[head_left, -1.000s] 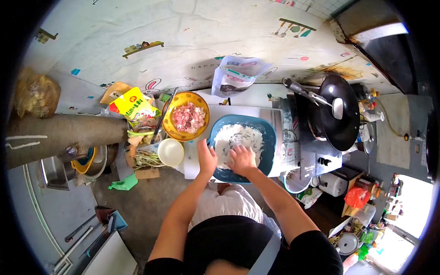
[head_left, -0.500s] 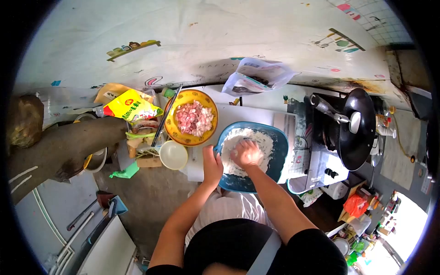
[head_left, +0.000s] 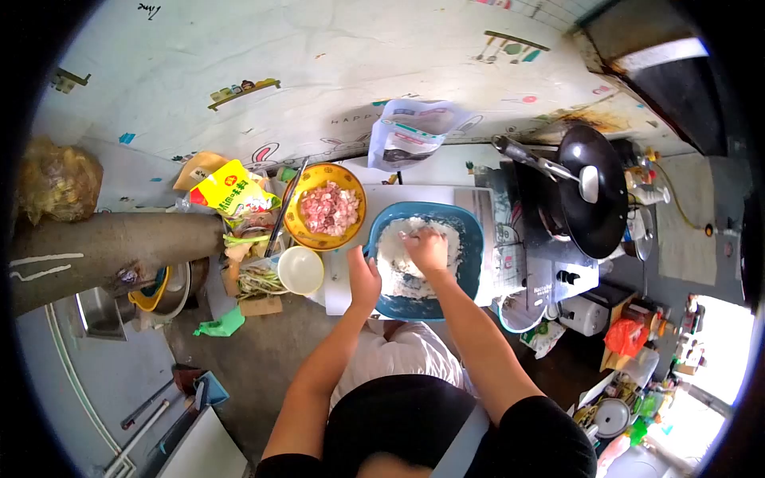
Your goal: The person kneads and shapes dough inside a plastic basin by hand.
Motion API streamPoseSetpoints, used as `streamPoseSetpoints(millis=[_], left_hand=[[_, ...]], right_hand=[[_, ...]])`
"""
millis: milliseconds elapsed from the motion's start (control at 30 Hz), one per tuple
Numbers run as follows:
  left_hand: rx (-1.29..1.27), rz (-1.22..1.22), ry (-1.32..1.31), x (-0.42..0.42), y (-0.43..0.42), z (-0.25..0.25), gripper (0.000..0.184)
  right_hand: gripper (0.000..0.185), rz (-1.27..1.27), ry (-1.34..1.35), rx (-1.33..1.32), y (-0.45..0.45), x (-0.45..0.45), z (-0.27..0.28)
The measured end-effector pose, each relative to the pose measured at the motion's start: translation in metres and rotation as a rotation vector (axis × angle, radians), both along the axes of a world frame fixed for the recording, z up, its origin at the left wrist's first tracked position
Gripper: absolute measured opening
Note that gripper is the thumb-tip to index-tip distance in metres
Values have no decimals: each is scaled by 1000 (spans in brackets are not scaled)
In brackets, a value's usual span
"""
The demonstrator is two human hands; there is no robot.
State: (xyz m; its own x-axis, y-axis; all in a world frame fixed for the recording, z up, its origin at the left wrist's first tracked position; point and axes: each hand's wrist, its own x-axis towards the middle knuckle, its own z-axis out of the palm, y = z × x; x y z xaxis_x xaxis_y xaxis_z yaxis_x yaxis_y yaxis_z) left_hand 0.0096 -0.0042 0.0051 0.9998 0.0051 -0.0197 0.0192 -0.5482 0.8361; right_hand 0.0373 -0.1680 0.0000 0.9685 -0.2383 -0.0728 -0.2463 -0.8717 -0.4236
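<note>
A blue basin (head_left: 472,275) stands in front of me, with white, partly clumped flour (head_left: 398,259) inside. My left hand (head_left: 365,279) grips the basin's left rim, thumb pointing up along the edge. Inside the basin, my right hand (head_left: 427,249) is curled into the flour, its fingertips partly covered. Left of the basin sits a yellow patterned bowl (head_left: 292,215) of chopped raw meat (head_left: 329,209), a pair of chopsticks (head_left: 288,199) lying across its left edge. Below that bowl is a small cream bowl (head_left: 300,271).
A black wok (head_left: 598,227) with a ladle (head_left: 588,183) rests on the stove at right. Behind the basin stands an open plastic bag (head_left: 410,135). A yellow seasoning packet (head_left: 231,190), green vegetables (head_left: 259,279) and a thick grey pipe (head_left: 119,247) are at left.
The view has shifted, so the counter things appear further left or higher. My right hand has moved within the flour, its fingers more curled. My left hand stays on the basin's rim.
</note>
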Motion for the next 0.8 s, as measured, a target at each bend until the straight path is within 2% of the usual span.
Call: streamPoseSetpoints(millis=[67,167,200,300,333,433,667,800], left_hand=[[22,-2,5,2,0,2,38],[22,-7,-27,1,0,-7,39],[17,1,-24,1,0,-9,40],[32,-6,14,3,-1,-4,40],[42,-8,-6,3,0,-6,40],[52,-16,-26,3,1,-7,40],[-5,-49,36,8,0,6,37],[-4,-49,46,8,0,10,37]], right_hand=[[38,54,58,15,-16,1,39],[45,93,59,-27,-39,-16,46],[54,68,154,-1,-42,-21,45],[54,-124,57,-33,-41,-54,-17],[46,-221,104,11,-34,-54,-20],[40,-374,105,-84,-14,-43,-20],[32,-347,192,-302,-8,-22,-23],[32,-388,212,-235,-7,-15,-14]])
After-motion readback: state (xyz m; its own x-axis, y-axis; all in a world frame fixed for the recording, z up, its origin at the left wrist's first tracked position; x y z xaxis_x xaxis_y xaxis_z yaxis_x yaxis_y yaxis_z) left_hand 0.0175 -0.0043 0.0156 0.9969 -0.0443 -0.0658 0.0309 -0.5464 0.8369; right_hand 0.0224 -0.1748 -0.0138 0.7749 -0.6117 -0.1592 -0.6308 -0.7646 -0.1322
